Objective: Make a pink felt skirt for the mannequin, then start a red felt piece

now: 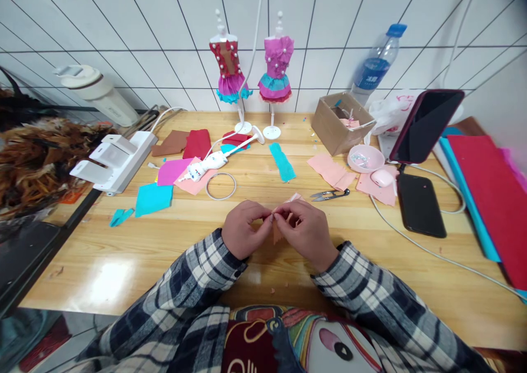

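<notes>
My left hand [247, 229] and my right hand [305, 229] meet over the front middle of the table, thumbs and index fingertips pinched close together. Between them is a small piece of peach crepe paper [278, 234], mostly covered by my right fingers. Just beyond my right hand lie small thread snips [329, 195]. A wire ring [221, 186] rests past my left hand. Farther left, a white miniature dress form [206, 165] lies on its side across a peach paper sheet.
Two dressed mini mannequins [228, 68] stand by the tiled wall. Coloured paper pieces [153, 199] are spread left. At right are a cardboard box [338, 126], a pink bowl [365, 160], a propped phone [426, 126], a flat phone [422, 204] and a trailing cable [428, 248].
</notes>
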Motion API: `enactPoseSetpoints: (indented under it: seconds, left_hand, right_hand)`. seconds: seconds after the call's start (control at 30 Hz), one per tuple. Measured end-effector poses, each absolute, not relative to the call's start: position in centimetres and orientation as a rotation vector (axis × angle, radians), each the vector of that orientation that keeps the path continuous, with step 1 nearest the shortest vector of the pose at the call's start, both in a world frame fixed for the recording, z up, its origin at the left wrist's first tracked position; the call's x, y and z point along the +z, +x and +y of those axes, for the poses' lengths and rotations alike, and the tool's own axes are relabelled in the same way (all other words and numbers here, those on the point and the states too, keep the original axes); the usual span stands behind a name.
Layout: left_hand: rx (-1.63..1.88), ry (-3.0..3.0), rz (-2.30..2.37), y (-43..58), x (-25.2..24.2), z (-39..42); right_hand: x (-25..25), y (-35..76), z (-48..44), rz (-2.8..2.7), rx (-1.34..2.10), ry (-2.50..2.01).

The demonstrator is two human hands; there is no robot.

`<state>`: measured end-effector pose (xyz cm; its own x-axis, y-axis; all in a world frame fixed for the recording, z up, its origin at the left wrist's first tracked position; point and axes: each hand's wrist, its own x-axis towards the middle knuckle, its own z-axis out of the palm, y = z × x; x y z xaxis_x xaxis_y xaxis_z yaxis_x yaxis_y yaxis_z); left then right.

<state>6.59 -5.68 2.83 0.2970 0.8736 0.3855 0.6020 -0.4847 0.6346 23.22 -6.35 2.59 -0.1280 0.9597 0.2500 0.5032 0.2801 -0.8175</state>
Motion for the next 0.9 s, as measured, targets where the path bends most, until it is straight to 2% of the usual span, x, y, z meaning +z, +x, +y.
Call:
enactPoseSetpoints:
  seconds: [0.17, 0.4, 0.57, 0.83, 0.9]
  left_hand:
    - [1.020, 2.235, 1.312, 6.7, 2.6, -5.8]
    - [1.023, 2.148, 1.311, 6.8, 2.9, -5.8]
    - [0.985, 2.008, 1.326, 6.7, 3.0, -5.8]
    - [1.050, 0.950, 1.075, 6.2, 1.8, -5.5]
    - [1.068, 0.897, 1.034, 6.0, 2.1, -5.3]
  right_hand:
    - [2.6, 23.0, -6.4, -1.780, 0.716, -1.373]
    - [2.3, 22.6, -6.1, -1.456, 1.171, -1.426]
    - [2.4, 22.6, -5.9, -1.391, 1.222, -1.423]
    - [2.5, 23.5, -4.7, -1.104, 1.256, -1.442]
    - [2.3, 23.6, -4.3, -0.966, 1.318, -1.395]
